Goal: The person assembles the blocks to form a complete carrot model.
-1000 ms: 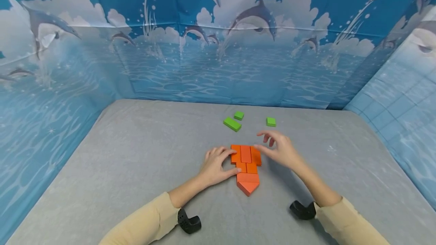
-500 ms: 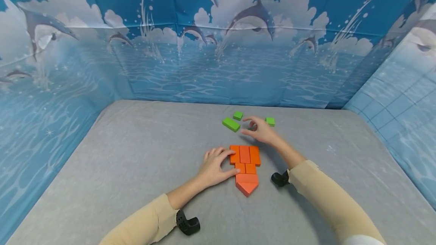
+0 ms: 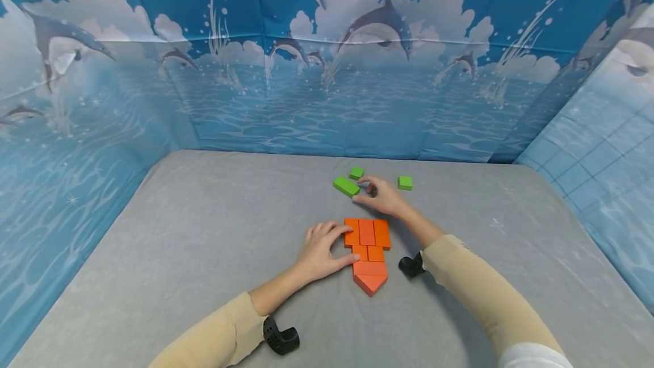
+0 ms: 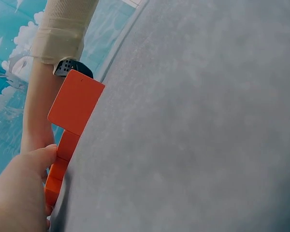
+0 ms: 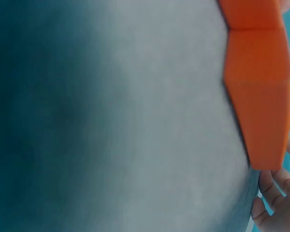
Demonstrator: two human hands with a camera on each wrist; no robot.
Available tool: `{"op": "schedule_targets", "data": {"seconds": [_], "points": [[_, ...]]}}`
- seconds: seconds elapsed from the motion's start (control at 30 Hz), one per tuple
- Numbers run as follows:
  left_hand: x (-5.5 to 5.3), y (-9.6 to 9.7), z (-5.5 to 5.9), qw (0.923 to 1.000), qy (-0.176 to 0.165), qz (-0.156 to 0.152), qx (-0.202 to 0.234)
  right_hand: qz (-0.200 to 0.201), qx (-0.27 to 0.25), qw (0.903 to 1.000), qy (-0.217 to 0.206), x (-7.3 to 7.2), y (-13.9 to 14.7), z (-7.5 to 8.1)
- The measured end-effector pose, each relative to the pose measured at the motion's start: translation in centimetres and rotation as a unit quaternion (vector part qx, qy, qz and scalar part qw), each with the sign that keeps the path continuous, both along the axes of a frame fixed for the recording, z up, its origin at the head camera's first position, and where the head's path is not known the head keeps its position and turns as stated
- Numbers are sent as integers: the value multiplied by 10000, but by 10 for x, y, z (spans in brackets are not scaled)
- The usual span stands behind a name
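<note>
An arrangement of orange blocks [image 3: 367, 231] lies flat on the grey cloth, with a pointed roof-shaped piece [image 3: 370, 277] at its near end. My left hand [image 3: 319, 251] rests along the left side of it, index fingertip on the far left block and thumb at a small block [image 3: 360, 253]. In the left wrist view the thumb lies against the orange blocks' side. My right hand [image 3: 382, 195] reaches past the arrangement to a long green block [image 3: 346, 187]. Its thumb and index fingertips stand apart at that block's right end.
Behind the long green block sits a small green block [image 3: 356, 172]. Another small green block [image 3: 405, 183] lies to the right of my right hand. A dolphin-print curtain [image 3: 327, 101] stands round the back and sides of the grey surface [image 3: 230, 197].
My right hand has left the far right orange block and moved forward and left to the long green block. The left hand stays at the orange blocks, which have not shifted.
</note>
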State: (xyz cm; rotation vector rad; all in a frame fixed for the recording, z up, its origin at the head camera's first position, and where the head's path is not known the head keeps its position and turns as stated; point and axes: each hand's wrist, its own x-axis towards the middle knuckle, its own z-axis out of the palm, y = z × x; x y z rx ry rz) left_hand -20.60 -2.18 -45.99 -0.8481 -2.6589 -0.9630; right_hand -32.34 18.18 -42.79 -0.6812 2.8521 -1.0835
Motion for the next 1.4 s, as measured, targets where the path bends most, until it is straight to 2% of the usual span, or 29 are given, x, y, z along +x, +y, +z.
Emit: {"op": "schedule_targets", "data": {"seconds": [0.43, 0.67, 0.77, 0.9, 1.0, 1.13, 1.4], "points": [[1, 0, 3, 9999, -82, -6, -106, -542, 739, 9958, 21, -1, -8, -2], [2, -1, 4, 9998, -114, 26, -146, -689, 737, 9948, 143, 0, -10, -2], [2, -1, 5, 9998, -143, 20, -145, -596, 605, 9963, 133, 0, -8, -3], [1, -1, 4, 9997, -177, 26, -192, -248, 132, 9996, 74, 1, -1, -3], [1, 0, 3, 9996, -173, 36, -201, 23, -299, 9995, 18, 4, 7, -2], [0, 0, 2, 9997, -173, 39, -164, 252, -569, 9981, 18, 11, 20, 0], [1, -1, 2, 9998, -158, 39, -122, 669, -417, 9969, -83, 22, 43, -1]]}}
